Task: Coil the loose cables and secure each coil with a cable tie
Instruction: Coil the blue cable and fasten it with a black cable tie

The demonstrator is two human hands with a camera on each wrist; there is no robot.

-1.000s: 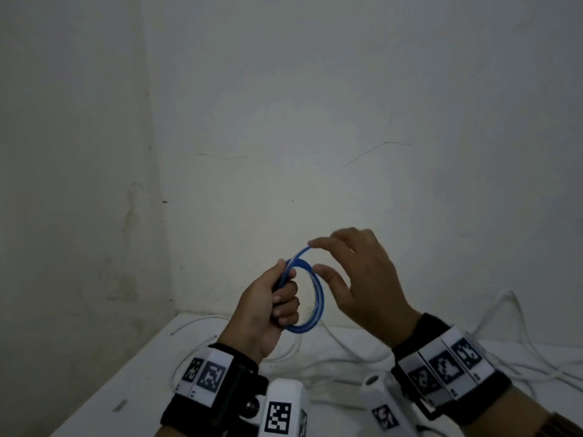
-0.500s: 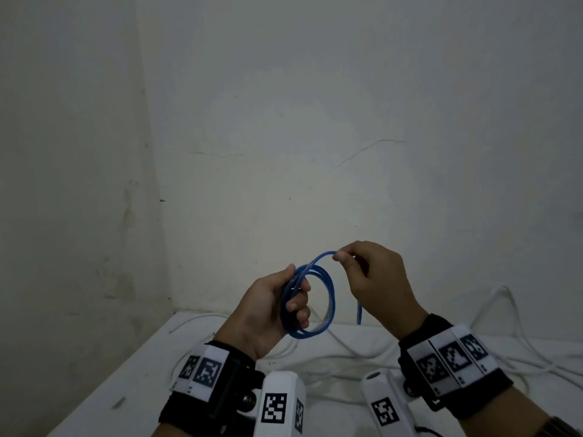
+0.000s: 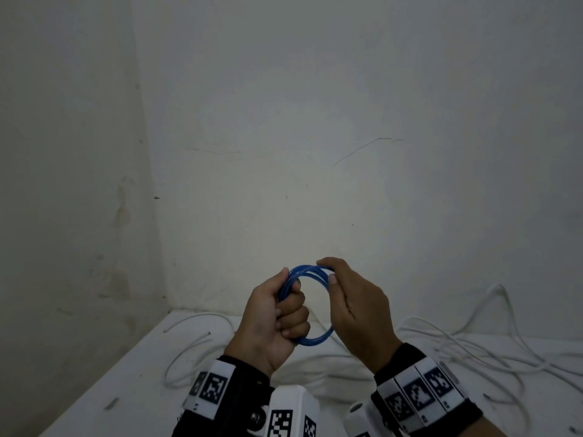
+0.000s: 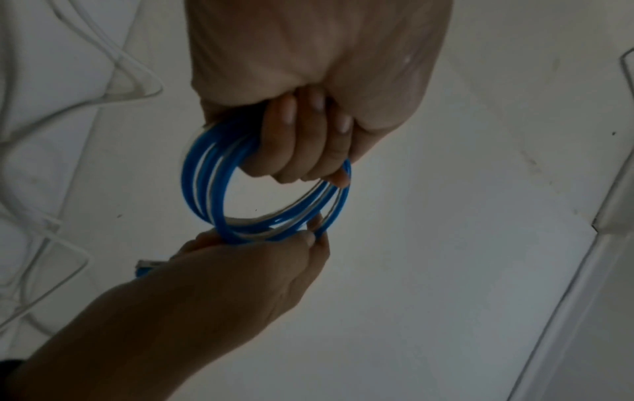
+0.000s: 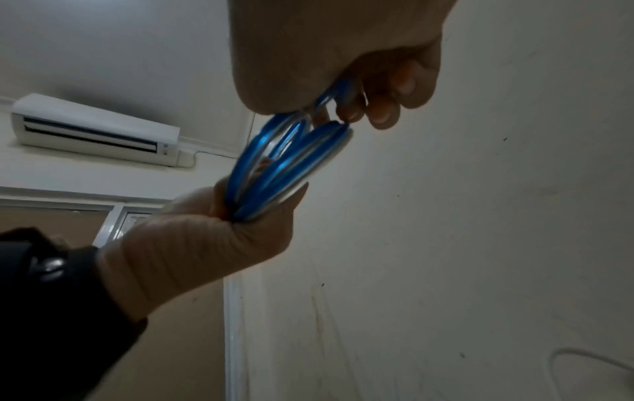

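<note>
A blue cable [image 3: 310,272] is wound into a small coil of several loops, held in the air in front of the wall. My left hand [image 3: 277,316] grips the coil's left side in a fist, fingers curled through the ring [image 4: 301,146]. My right hand [image 3: 353,307] pinches the coil's upper right part between thumb and fingers [image 4: 309,238]. In the right wrist view the blue loops [image 5: 284,162] run from my right fingers down into the left fist. A connector end [image 4: 147,267] shows behind my right hand. No cable tie is in view.
Loose white cables [image 3: 441,345] lie tangled over the white table [image 3: 94,405] below my hands. Walls close in at the left and behind. An air conditioner [image 5: 92,130] hangs high on a wall.
My right hand brought the cable's free end down onto the coil and now pinches the loops together. The hanging tail is gone from view, and both hands sit lower in the frame.
</note>
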